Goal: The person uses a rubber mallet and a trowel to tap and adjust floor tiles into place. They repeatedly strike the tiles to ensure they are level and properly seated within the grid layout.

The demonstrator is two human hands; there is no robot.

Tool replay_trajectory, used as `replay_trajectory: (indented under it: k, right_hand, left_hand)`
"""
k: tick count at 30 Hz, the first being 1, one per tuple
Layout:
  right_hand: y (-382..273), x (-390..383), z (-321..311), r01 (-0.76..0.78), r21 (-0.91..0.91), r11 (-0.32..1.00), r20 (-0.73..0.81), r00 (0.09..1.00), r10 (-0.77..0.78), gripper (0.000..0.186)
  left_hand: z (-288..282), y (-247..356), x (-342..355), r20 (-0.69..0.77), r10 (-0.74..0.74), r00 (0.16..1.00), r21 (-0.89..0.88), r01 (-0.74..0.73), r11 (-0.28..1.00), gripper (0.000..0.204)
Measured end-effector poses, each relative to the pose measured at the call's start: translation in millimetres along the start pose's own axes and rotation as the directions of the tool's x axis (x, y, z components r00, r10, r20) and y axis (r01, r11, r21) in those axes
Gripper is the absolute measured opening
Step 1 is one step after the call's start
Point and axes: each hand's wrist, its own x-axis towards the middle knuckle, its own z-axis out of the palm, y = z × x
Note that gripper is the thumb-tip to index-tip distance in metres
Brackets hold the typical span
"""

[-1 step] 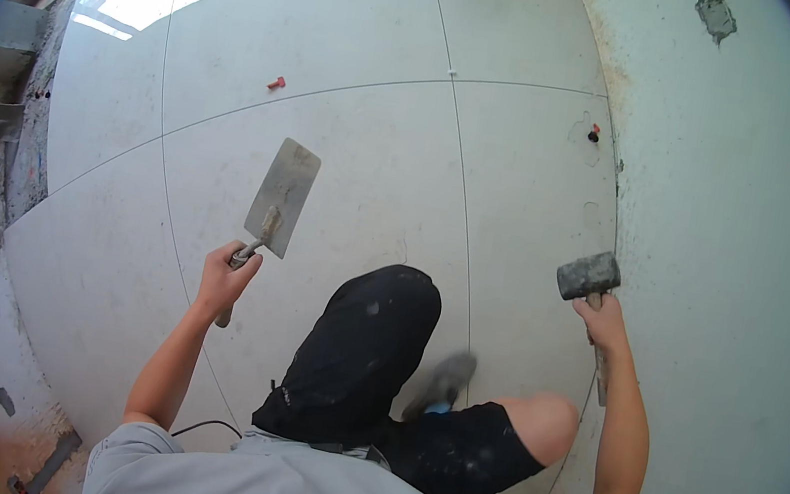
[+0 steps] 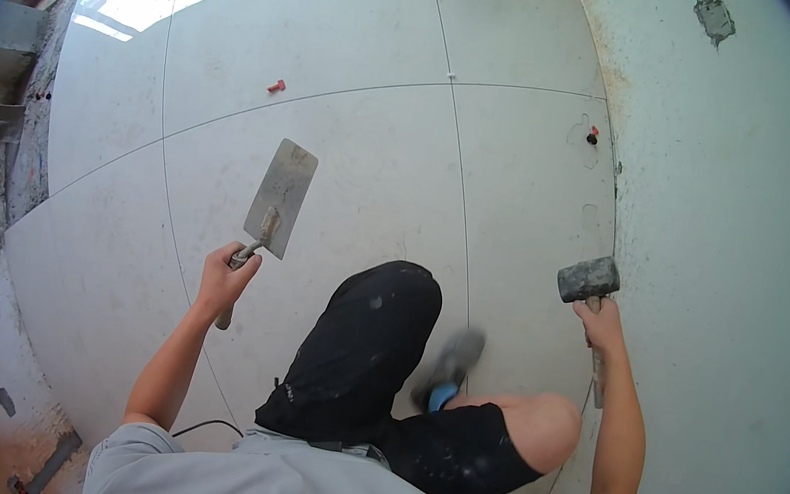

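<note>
My left hand (image 2: 228, 274) is closed round the handle of a steel trowel (image 2: 282, 191), its flat blade pointing up the picture over the pale floor tiles (image 2: 347, 159). My right hand (image 2: 602, 325) grips the shaft of a dark, dusty rubber mallet (image 2: 588, 278) beside the foot of the pale wall at the right. Between my arms are my legs in black shorts (image 2: 363, 333), one knee bare, and a grey shoe (image 2: 455, 362) on the tiles.
A small red piece (image 2: 276, 86) and a red-and-black piece (image 2: 592, 135) lie on the tiles. The wall (image 2: 722, 222) at the right has a patched hole (image 2: 714, 19). Rough masonry (image 2: 3, 50) edges the left. A dark cord (image 2: 198, 424) shows near my waist.
The grey shoe has shifted a little up and to the right, blurred, and more of the bare leg shows. Both hands and their tools are nearly where they were.
</note>
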Motion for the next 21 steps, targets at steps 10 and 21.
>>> replay_trajectory:
  k: [10, 21]
  right_hand:
    - [-73, 126, 130, -0.189, 0.343, 0.92, 0.259, 0.961, 0.1, 0.052]
    - [-235, 311, 246, 0.051, 0.415, 0.908, 0.209, 0.967, -0.149, 0.061]
  left_hand:
    - [-20, 94, 79, -0.155, 0.063, 0.986, 0.042, -0.057, 0.997, 0.026]
    - [-84, 65, 38, -0.568, -0.009, 0.823, 0.322, 0.232, 0.918, 0.024]
